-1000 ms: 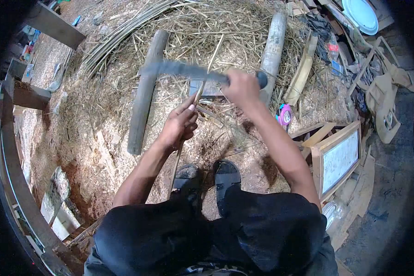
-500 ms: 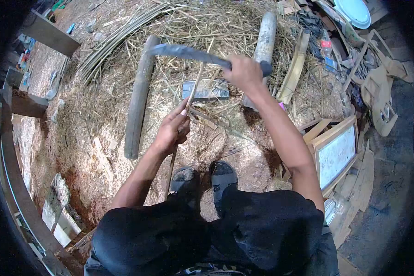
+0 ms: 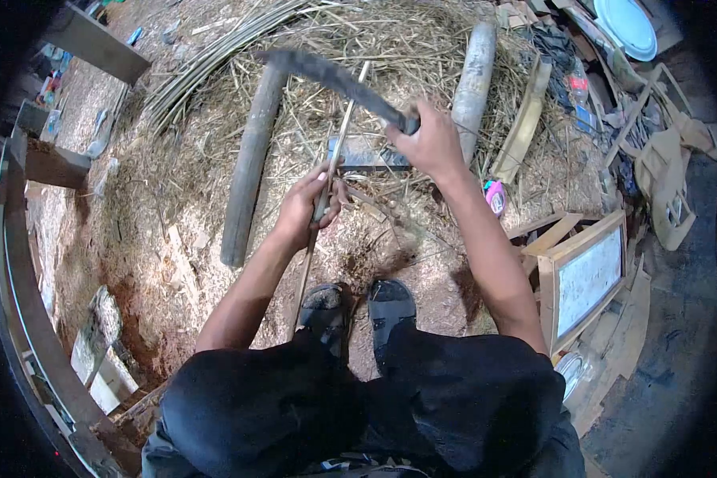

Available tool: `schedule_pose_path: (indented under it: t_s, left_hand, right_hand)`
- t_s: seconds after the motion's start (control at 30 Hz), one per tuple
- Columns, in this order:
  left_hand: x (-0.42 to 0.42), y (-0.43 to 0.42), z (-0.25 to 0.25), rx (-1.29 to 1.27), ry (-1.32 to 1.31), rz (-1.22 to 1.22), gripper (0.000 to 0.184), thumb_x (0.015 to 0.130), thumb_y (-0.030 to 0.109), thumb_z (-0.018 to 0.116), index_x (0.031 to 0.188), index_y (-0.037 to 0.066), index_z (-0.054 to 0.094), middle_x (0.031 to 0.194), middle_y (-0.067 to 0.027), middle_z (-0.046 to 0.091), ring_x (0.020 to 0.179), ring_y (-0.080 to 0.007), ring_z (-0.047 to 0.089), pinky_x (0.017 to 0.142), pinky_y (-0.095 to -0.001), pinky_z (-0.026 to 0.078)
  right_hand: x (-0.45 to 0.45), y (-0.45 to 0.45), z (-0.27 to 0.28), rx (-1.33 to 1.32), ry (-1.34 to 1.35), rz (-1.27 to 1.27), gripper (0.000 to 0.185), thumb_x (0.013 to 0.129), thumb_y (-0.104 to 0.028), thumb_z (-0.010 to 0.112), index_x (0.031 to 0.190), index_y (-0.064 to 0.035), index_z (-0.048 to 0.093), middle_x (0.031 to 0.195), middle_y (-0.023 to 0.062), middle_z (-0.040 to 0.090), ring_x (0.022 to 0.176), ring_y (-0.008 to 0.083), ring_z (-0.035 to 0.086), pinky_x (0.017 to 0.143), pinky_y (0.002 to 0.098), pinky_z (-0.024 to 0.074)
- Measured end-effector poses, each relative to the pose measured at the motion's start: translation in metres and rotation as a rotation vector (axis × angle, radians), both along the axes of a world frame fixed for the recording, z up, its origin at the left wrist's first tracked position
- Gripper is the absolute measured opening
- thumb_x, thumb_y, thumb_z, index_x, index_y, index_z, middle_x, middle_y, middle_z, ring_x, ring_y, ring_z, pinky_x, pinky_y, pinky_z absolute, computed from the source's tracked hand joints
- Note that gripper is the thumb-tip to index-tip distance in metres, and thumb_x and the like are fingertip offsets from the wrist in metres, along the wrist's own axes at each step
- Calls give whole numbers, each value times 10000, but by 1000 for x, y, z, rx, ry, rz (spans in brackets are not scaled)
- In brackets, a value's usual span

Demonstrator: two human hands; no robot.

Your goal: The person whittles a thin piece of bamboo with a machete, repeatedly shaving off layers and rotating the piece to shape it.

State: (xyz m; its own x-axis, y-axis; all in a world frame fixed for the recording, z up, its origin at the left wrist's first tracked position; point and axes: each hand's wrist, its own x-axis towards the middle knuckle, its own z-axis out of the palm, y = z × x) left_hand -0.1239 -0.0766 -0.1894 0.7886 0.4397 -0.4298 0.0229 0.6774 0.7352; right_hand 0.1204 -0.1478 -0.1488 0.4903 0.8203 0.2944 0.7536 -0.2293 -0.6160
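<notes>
My left hand is closed around a thin bamboo strip, which slants up and away from between my feet. My right hand grips the handle of a machete. Its dark, curved blade points left, passing above the strip's upper part; I cannot tell whether they touch. Beyond my left hand, a dark rectangular block lies on the ground, partly behind the strip.
A long round pole lies to the left, another to the right. Bamboo strips rest on shavings at the far left. A pink bottle and a wooden frame are by my right arm. Sandalled feet are below.
The machete has turned in my right hand, its tip rising and its dark flat side now showing. My left hand's fingers have loosened a little around the strip. The view has shifted slightly.
</notes>
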Motion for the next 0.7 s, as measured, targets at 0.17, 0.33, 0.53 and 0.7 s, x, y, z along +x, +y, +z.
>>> schedule_pose_path:
  t_s: [0.17, 0.33, 0.53, 0.7]
  left_hand:
    - [8, 5, 5, -4, 1, 71, 373, 1028, 147, 354, 1374, 55, 459, 860, -31, 544, 464, -57, 401, 353, -191, 270]
    - [13, -8, 11, -125, -20, 163, 168, 1023, 144, 415, 1117, 66, 531, 770, 12, 482, 429, -50, 316, 367, -217, 240]
    - [-2, -6, 20, -44, 55, 92, 445, 1034, 161, 427, 1478, 144, 404, 769, 35, 462, 461, -45, 335, 388, -206, 241]
    - [-1, -13, 21, -7, 71, 71, 454, 1036, 209, 458, 1483, 152, 396, 776, 36, 442, 518, -40, 355, 411, -195, 262]
  right_hand:
    - [-18, -17, -33, -460, 30, 116, 240, 799, -269, 637, 682, -68, 582, 570, 96, 584, 512, 207, 564, 518, 368, 480]
    - [-53, -13, -50, -256, -218, 230, 85, 708, -172, 592, 680, -91, 592, 523, 57, 527, 436, 191, 487, 449, 353, 435]
    - [-14, 2, -16, -463, 10, 61, 176, 817, -172, 544, 705, -48, 600, 524, 87, 565, 468, 194, 564, 432, 392, 467]
    - [-32, -1, -22, -514, -154, 244, 174, 809, -180, 569, 718, -38, 609, 497, 58, 530, 439, 141, 515, 366, 312, 410]
